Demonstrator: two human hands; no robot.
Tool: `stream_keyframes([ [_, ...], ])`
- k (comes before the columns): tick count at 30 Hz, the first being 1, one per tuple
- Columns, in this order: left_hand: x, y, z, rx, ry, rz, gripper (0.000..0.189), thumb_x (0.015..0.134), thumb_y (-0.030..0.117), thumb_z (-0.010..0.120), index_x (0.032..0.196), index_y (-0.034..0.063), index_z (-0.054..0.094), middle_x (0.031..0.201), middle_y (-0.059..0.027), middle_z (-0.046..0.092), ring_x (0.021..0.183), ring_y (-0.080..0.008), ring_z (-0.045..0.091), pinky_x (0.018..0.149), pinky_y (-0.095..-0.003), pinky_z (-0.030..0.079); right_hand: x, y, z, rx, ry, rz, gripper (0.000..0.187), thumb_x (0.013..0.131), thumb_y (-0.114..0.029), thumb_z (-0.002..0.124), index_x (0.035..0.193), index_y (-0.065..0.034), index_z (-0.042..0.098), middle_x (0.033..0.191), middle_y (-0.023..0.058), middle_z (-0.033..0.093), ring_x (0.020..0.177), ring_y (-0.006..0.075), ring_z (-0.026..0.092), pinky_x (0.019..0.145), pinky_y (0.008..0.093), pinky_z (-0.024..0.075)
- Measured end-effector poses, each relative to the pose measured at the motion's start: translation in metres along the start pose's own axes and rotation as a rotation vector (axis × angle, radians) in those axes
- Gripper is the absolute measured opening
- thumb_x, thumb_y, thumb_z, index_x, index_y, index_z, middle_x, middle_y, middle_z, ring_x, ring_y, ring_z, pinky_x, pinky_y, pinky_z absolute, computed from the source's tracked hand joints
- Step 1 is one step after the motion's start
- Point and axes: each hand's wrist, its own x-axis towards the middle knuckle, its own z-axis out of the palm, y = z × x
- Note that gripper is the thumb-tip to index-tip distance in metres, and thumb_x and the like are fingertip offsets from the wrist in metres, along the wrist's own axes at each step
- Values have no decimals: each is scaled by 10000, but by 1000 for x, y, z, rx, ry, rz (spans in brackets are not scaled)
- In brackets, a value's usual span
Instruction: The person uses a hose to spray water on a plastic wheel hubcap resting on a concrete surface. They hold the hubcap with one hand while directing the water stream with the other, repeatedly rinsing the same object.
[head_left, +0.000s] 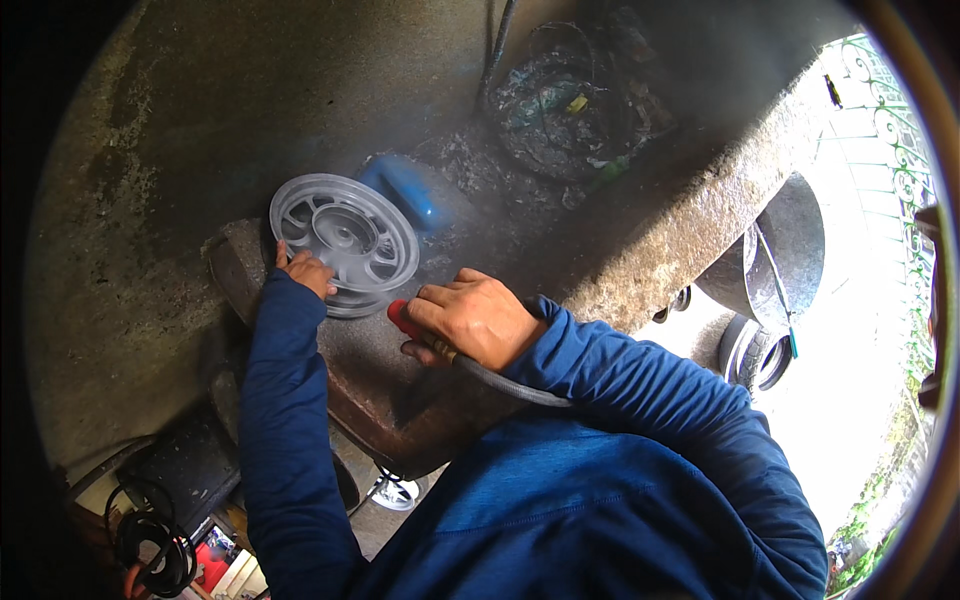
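Note:
A spoked metal wheel rim (381, 279), dull grey, stands tilted on a stone ledge (367, 367). My left hand (306, 271) grips its near left edge, with some fingers hidden behind the spokes. Just right of the rim, my right hand (474, 315) is closed around a red-tipped nozzle (403, 319) with a brass-coloured fitting. From that fitting a grey hose (510, 388) runs back under my right forearm. The nozzle points toward the rim, and a pale mist or dust hangs around both. Behind the rim lies a blue plastic container (409, 196).
A heap of dirty debris and wire (574, 105) fills the back of the trough. The trough's thick concrete wall (675, 217) runs along the right. Beyond it stand a large metal drum (791, 247) and a tyre (752, 356). Coiled black cable (161, 547) lies lower left.

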Motion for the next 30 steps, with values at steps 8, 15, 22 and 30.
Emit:
stream_keyframes([
  [8, 1, 2, 2, 29, -13, -15, 316, 970, 370, 752, 1230, 203, 815, 1273, -50, 768, 1451, -288, 540, 1320, -676, 77, -1, 0, 1, 31, -14, -3, 297, 932, -294, 748, 1134, -101, 648, 980, 116, 702, 932, 338, 734, 885, 468, 521],
  [15, -1, 7, -4, 15, -44, -37, 329, 979, 363, 743, 1260, 203, 806, 1330, -50, 755, 1469, -295, 530, 1323, -675, 64, -6, 20, 5, -5, -89, 57, 274, 949, -330, 748, 1098, -122, 650, 975, 114, 710, 945, 342, 732, 891, 475, 534],
  [22, 0, 6, -4, 20, -52, -32, 318, 977, 360, 743, 1244, 202, 816, 1324, -52, 758, 1477, -292, 522, 1320, -679, 73, -11, 38, -3, 21, -117, 101, 369, 956, -358, 731, 1140, -50, 643, 1034, 152, 721, 972, 382, 725, 900, 499, 543],
  [30, 5, 0, 7, 18, -38, -23, 321, 972, 364, 746, 1247, 213, 817, 1327, -49, 758, 1470, -304, 523, 1313, -692, 70, -10, 26, -1, 51, -112, 87, 346, 964, -352, 720, 1122, -52, 649, 1060, 151, 731, 990, 383, 728, 917, 501, 545],
])
